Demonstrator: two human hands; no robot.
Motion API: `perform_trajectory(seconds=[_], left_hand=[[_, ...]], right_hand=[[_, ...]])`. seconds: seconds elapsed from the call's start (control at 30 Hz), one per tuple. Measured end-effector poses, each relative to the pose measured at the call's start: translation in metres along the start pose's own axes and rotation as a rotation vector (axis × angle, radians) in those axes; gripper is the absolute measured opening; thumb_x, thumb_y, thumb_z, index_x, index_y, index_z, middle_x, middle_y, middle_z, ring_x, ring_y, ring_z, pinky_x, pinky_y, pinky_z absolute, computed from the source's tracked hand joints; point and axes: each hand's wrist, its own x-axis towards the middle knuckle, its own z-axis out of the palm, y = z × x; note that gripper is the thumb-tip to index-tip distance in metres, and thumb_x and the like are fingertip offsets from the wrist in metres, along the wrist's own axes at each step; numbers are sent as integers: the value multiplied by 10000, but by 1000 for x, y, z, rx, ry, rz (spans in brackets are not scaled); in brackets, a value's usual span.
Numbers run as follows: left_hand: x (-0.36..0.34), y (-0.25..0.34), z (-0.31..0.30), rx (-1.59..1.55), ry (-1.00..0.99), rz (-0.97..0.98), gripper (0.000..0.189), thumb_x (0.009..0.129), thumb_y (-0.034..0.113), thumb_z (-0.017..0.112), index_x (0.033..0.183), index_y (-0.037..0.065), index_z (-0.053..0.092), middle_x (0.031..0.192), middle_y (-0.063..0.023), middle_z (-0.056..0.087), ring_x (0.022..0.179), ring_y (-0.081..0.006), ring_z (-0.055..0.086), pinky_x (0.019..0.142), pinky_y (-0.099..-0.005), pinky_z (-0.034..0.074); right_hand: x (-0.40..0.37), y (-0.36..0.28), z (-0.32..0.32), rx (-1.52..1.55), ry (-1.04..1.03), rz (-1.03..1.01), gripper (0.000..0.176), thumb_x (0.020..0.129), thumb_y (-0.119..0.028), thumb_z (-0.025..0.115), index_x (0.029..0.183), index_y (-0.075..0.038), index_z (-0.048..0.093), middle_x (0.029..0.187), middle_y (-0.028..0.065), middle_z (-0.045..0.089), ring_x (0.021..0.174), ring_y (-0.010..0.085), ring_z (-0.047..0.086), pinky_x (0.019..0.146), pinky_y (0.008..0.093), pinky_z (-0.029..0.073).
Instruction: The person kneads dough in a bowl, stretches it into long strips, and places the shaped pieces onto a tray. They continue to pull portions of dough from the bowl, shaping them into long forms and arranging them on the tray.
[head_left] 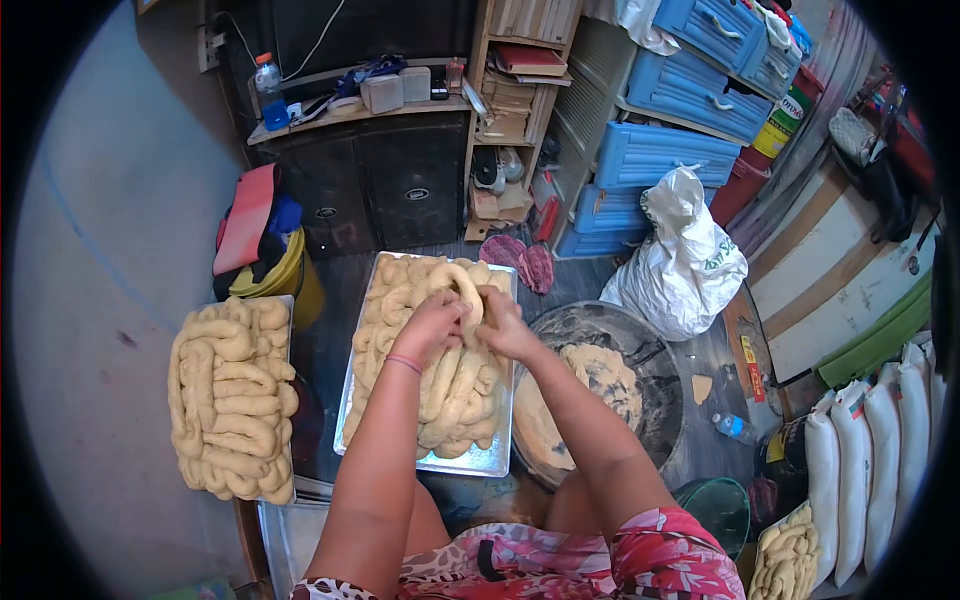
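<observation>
A pale dough rope (466,290), bent into a loop, is held up over the metal tray (462,464) in front of me. My left hand (436,325) pinches it from the left, its fingers partly hidden behind the hand. On the other side my right hand (503,322) has its fingers closed around the lower part of the same rope. Beneath both hands the tray carries a thick layer of twisted dough pieces (462,390). To the right stands a wide dark basin (662,385) with a floury mass of dough (605,375) in it.
A second tray piled with dough twists (240,400) is on the left, near a yellow bucket (303,285). A white sack (685,260) stands behind the basin. Blue drawers (665,160) rise at the back. A bottle (733,427) and several filled white bags (853,470) are on the right.
</observation>
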Motion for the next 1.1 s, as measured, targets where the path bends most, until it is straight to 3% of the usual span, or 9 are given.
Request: perform_trajectory(seconds=[0.03,0.17,0.3,0.37,0.5,0.6,0.7,0.9,1.1], left_hand=[[15,-17,-9,204,114,108,264,793,230,609,957,26,581,845,-95,615,728,-222,620,625,-373,493],[12,-8,-21,794,572,390,328,762,286,667,911,9,575,698,-93,594,638,-190,604,559,-300,486],[8,-1,-17,443,468,275,460,764,373,675,1001,8,527,731,-108,595,646,-186,607,557,-318,496],[4,-1,-14,58,166,133,530,788,406,660,1081,14,459,757,-119,591,630,-189,600,562,-319,503],[4,5,-17,-26,113,25,518,812,375,651,1116,21,426,839,-121,587,677,-190,596,566,-332,512],[-2,7,-6,-118,391,139,437,828,241,641,1149,38,426,928,-132,580,787,-178,592,614,-318,514],[6,-6,-14,-140,249,293,427,820,127,619,1192,63,419,1017,-134,570,895,-171,576,667,-292,505],[25,-19,-23,-310,36,465,427,800,22,581,1201,59,437,1042,-123,590,900,-175,584,733,-270,478],[18,-18,-18,924,672,742,397,715,-7,607,1103,55,556,1115,-149,528,1019,-306,519,881,-380,422]], right_hand=[[-2,-4,3,3,-81,-21,552,635,-171,641,1161,-95,491,1114,150,523,1100,330,454,940,422,328],[-5,9,17,-103,-76,-123,547,680,-275,634,1160,-58,488,1108,156,529,1071,331,474,944,410,313],[-4,-16,18,-76,-100,60,537,683,-269,635,1150,-46,489,1100,157,534,1077,334,471,946,403,312],[-10,-34,18,-127,30,100,470,684,-202,638,1110,-44,515,1082,156,543,1064,328,480,941,402,317],[-7,-53,10,82,56,-22,434,666,-84,626,1089,-68,530,1092,140,540,1051,315,487,924,400,327],[-4,-74,-1,49,-18,-323,445,628,3,598,1059,-98,549,1107,111,533,1026,303,484,892,394,346],[-10,-68,9,-127,-23,-369,255,756,-82,565,1005,-97,618,972,116,596,920,293,534,802,397,386],[-13,-40,20,-134,40,-249,399,606,10,591,982,-124,593,1032,69,523,995,273,469,862,375,343],[-15,-32,24,-369,106,-258,233,729,-76,502,934,-115,605,977,80,533,944,269,475,813,378,339]])
